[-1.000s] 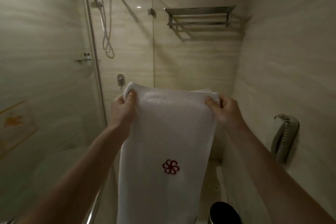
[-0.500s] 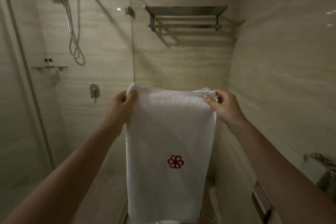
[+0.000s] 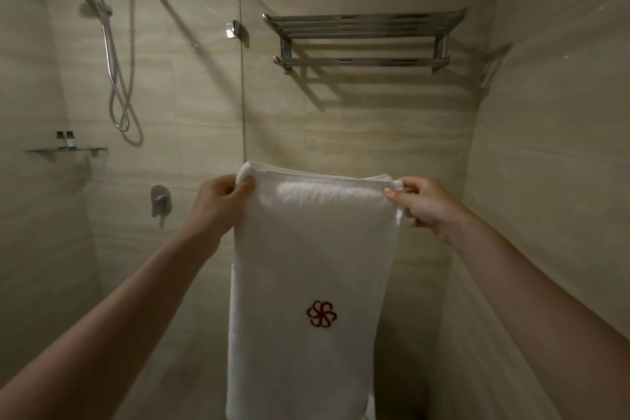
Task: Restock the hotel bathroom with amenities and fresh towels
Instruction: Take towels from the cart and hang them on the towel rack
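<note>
Head view: left hand (image 3: pixel 218 204), right hand (image 3: pixel 426 204) pinch towel (image 3: pixel 313 249); shelf (image 3: pixel 92 149) holds bottles (image 3: pixel 66 140).

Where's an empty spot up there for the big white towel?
The metal rack on the back wall shows nothing on its top shelf, and the bar beneath it is bare too, so the towel fits there. The glass shelf in the shower holds two small bottles, with a free patch to their right.

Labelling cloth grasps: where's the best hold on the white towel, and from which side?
The two top corners, one from each side. The towel hangs as a long folded panel with a straight top edge; left hand and right hand pinch there now, which likely keeps it flat for the rack.
</note>
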A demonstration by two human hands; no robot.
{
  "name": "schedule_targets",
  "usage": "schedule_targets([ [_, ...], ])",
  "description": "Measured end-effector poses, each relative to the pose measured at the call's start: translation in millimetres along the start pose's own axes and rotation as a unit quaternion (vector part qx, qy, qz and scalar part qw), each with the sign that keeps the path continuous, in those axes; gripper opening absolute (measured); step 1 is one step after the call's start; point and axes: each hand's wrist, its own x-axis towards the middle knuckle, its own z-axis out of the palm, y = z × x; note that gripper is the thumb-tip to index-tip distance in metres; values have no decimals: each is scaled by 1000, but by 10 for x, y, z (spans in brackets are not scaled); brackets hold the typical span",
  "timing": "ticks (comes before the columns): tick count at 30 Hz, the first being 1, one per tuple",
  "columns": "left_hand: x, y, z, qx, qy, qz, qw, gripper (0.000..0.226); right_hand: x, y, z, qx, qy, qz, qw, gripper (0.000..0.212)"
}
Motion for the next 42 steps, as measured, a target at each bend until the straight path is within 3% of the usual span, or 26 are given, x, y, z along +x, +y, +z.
schedule_targets([
  [6, 1032, -360, 303, -2, -25, 19, 1000, 26, 955, 151, 284, 101, 55, 24, 993, 27],
  [14, 2683, -700, 644, -17, -82, 12, 996, 20, 2336, 101, 681, 113, 125, -20, 985, 10],
  [20, 3679, -701, 1095, -142, -59, -14, 988, 20, 3256, -1, 784, 120, 169, -54, 977, 15],
  [29, 4698, -368, 1609, -194, 8, 100, 976, 24, 4601, -348, 656, 86, 208, -171, 959, 8],
  [32, 5072, -185, 1713, -147, 64, 172, 972, 20, 5030, -549, 589, 28, 215, -218, 952, 28],
  [35, 5408, 30, 1858, 1, 111, 262, 959, 22, 5291, -788, 563, 7, 161, -256, 953, 49],
  [38, 5672, 149, 2111, 89, 65, 316, 942, 46, 5560, -892, 521, -22, 97, -287, 953, 64],
  [42, 5901, 180, 2385, 125, 6, 300, 946, 74, 5904, -860, 511, -101, 88, -292, 947, 73],
])
